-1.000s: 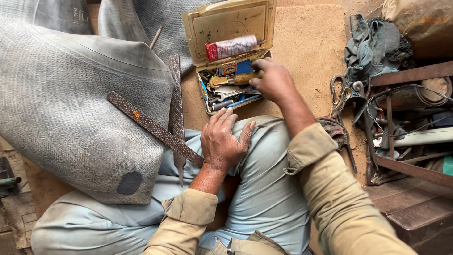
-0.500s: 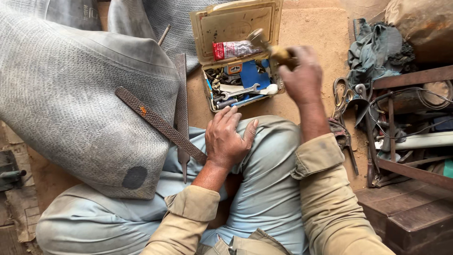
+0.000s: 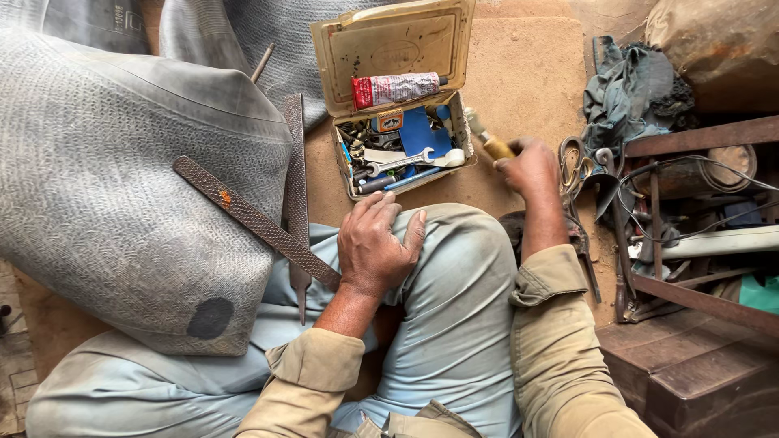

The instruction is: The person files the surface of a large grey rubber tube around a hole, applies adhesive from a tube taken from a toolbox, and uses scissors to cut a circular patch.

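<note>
My left hand (image 3: 375, 243) rests flat on my knee, fingers spread, holding nothing. My right hand (image 3: 529, 169) grips a tool with a yellow wooden handle (image 3: 492, 146) just right of an open tan tool box (image 3: 396, 49). Inside the box lie a red-and-white tube (image 3: 394, 89), a small spanner (image 3: 398, 162) and other small tools. A large grey rubber inner tube (image 3: 105, 203) lies across my left side with a dark patch spot (image 3: 209, 318). Two long flat rasp files (image 3: 251, 219) lie on the tube and on my leg, near my left hand.
Scissors (image 3: 573, 162) and other metal tools lie on the ground at right. A grey-green rag (image 3: 629, 93) sits behind them. A rusty metal frame (image 3: 698, 138) with wires and a wooden box (image 3: 690, 373) fill the right side.
My right hand took the yellow-handled tool out of the box and moved it right and down, beside the box. My left hand stayed on my knee.
</note>
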